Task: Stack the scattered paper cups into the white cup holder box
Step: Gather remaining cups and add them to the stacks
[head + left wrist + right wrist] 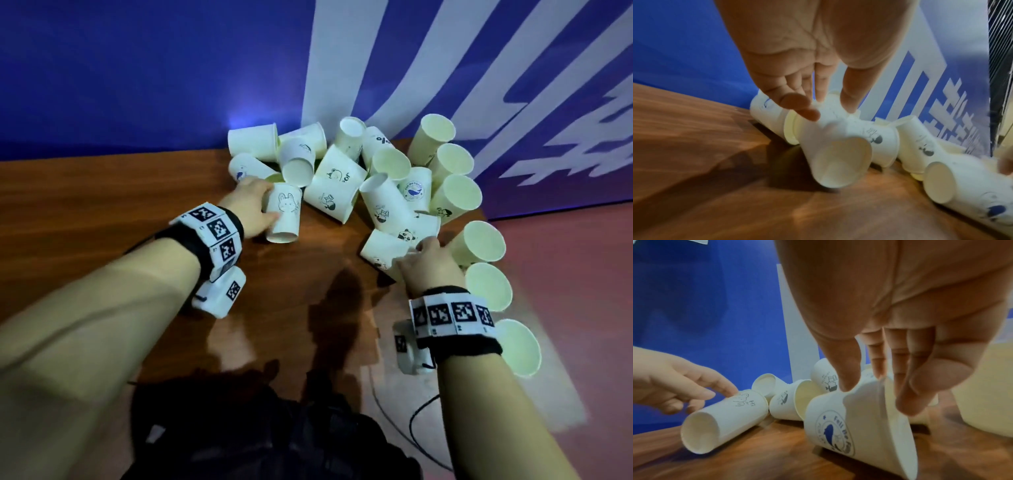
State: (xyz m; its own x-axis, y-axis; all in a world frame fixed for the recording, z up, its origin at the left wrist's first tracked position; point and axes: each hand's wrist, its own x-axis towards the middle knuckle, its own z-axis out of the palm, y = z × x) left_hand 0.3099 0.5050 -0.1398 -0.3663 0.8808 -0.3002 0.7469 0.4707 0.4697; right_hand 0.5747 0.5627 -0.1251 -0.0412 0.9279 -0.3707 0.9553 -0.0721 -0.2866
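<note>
Several white paper cups (339, 178) lie tumbled in a pile at the back of the wooden table (102, 198). My left hand (265, 205) grips a tipped cup with a rabbit drawing (284, 212); in the left wrist view thumb and fingers (797, 104) straddle that rabbit cup (836, 159), its base toward the camera. My right hand (419, 250) pinches the rim of a lying cup (385, 251). In the right wrist view that cup shows a blue whale logo (830, 431), with my thumb outside and fingers (906, 399) inside the rim. No white holder box is in view.
Upright cups (483, 243) stand in a row along the table's right edge, beside the reddish floor (582, 274). A blue and white wall (137, 85) backs the pile. A dark cable (411, 428) runs near the front. Bare wood lies at the left.
</note>
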